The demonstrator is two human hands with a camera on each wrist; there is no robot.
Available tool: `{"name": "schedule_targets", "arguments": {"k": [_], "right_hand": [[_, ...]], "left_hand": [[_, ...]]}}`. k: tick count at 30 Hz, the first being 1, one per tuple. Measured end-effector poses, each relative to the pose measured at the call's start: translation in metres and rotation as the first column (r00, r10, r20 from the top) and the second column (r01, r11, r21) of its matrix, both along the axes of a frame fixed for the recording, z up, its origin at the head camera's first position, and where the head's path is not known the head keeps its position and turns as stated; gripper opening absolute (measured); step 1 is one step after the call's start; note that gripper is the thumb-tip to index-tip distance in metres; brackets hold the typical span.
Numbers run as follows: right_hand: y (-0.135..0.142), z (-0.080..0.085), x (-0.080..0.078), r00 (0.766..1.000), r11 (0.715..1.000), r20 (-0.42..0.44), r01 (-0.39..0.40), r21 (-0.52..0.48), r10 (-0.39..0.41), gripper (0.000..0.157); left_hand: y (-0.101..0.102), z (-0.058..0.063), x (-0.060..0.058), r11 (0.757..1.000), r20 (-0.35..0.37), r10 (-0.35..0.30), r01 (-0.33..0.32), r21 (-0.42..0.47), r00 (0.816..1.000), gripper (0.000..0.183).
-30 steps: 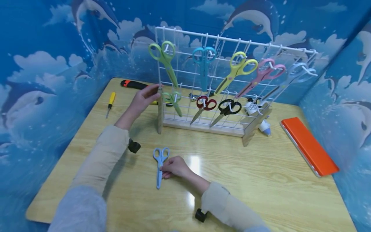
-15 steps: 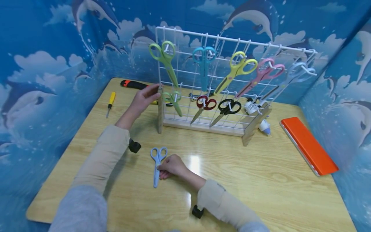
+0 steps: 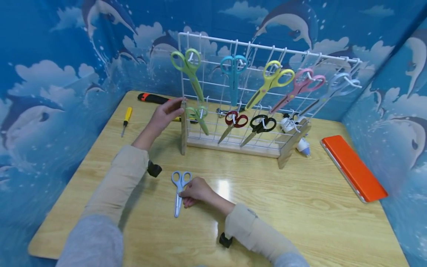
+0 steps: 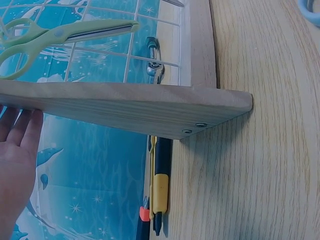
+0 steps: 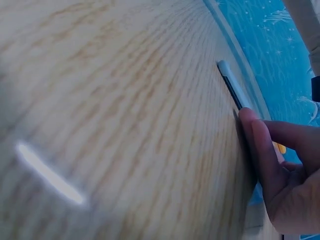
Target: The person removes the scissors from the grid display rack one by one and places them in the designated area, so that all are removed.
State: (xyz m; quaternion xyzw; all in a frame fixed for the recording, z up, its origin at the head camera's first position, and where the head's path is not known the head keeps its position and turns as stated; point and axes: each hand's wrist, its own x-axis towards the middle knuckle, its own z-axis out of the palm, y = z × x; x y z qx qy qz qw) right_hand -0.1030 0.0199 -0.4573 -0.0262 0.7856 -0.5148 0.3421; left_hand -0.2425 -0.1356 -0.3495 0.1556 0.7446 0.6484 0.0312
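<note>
My right hand (image 3: 197,191) pinches light blue scissors (image 3: 180,181) by their blade part, close over the wooden table. Their handle loops point toward the rack. In the right wrist view the scissors' blunt tip (image 5: 231,80) sticks out past my fingertips. My left hand (image 3: 165,115) touches the left wooden upright of a white wire rack (image 3: 184,128), its fingers fairly straight in the left wrist view; the thumb is hidden there. Several scissors hang from the rack's hooks: larger green (image 3: 191,68), teal, yellow, pink and pale blue ones above, and small green (image 3: 199,116), dark red and black ones below.
A yellow screwdriver (image 3: 126,118) lies at the left, and a black-and-orange handled tool (image 3: 152,98) behind my left hand. White bottles (image 3: 301,145) stand or lie behind the rack's right end. An orange case (image 3: 353,167) lies at the right. Dolphin-print curtains border the table.
My right hand has shifted slightly left with the light blue scissors, whose tip has swung a little left. My left hand stays at the rack's upright.
</note>
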Motion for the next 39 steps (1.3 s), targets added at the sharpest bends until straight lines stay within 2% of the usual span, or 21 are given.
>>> {"name": "schedule_targets", "arguments": {"k": [3,7,13,16,18,20,23,26,28,32,35,39], "right_hand": [[0.005,0.002,-0.002,1.000,0.998,-0.001,-0.016,-0.056,0.016,0.016],[0.017,0.009,-0.005,1.000,0.981,-0.015,-0.015,-0.195,0.012,0.015],[0.055,0.031,-0.011,0.993,0.941,-0.081,0.058,-0.335,-0.090,0.027],[0.086,0.027,-0.020,0.972,0.929,-0.176,0.084,-0.360,-0.157,0.032],[0.111,0.012,-0.031,0.946,0.914,-0.231,0.124,-0.385,-0.226,0.034],[0.137,-0.007,-0.045,0.909,0.894,-0.281,0.176,-0.412,-0.308,0.035],[0.169,-0.027,-0.065,0.841,0.837,-0.290,0.293,-0.463,-0.456,0.037],[0.188,-0.032,-0.081,0.760,0.769,-0.290,0.396,-0.502,-0.581,0.037],[0.198,-0.033,-0.089,0.716,0.728,-0.292,0.424,-0.539,-0.634,0.036],[0.208,-0.032,-0.101,0.638,0.685,-0.324,0.464,-0.562,-0.698,0.037],[0.212,-0.031,-0.107,0.607,0.678,-0.343,0.490,-0.549,-0.716,0.039],[0.216,-0.031,-0.113,0.606,0.671,-0.333,0.497,-0.550,-0.722,0.040]], "left_hand": [[-0.001,-0.002,-0.005,1.000,0.002,-0.011,0.011,0.014,1.000,0.048],[-0.003,-0.008,-0.010,1.000,0.024,-0.002,0.001,0.016,1.000,0.050],[-0.005,-0.013,-0.009,1.000,0.020,0.010,-0.010,0.002,1.000,0.050],[-0.004,-0.014,-0.009,1.000,0.011,0.005,-0.005,0.017,1.000,0.050],[-0.004,-0.014,-0.009,1.000,0.006,-0.004,0.004,0.031,1.000,0.050],[-0.004,-0.015,-0.010,0.999,0.002,-0.012,0.012,0.044,1.000,0.050],[-0.004,-0.015,-0.011,0.998,-0.003,-0.017,0.018,0.055,1.000,0.050],[-0.004,-0.014,-0.011,0.998,0.002,-0.017,0.017,0.059,1.000,0.050],[-0.004,-0.013,-0.010,0.998,0.009,-0.016,0.015,0.055,1.000,0.050],[-0.004,-0.010,-0.010,1.000,0.003,-0.001,0.001,0.001,1.000,0.050],[-0.005,-0.007,-0.009,0.999,-0.026,0.009,-0.011,-0.047,1.000,0.049],[-0.008,-0.004,-0.010,0.999,-0.065,-0.001,-0.002,-0.041,0.998,0.047]]}}
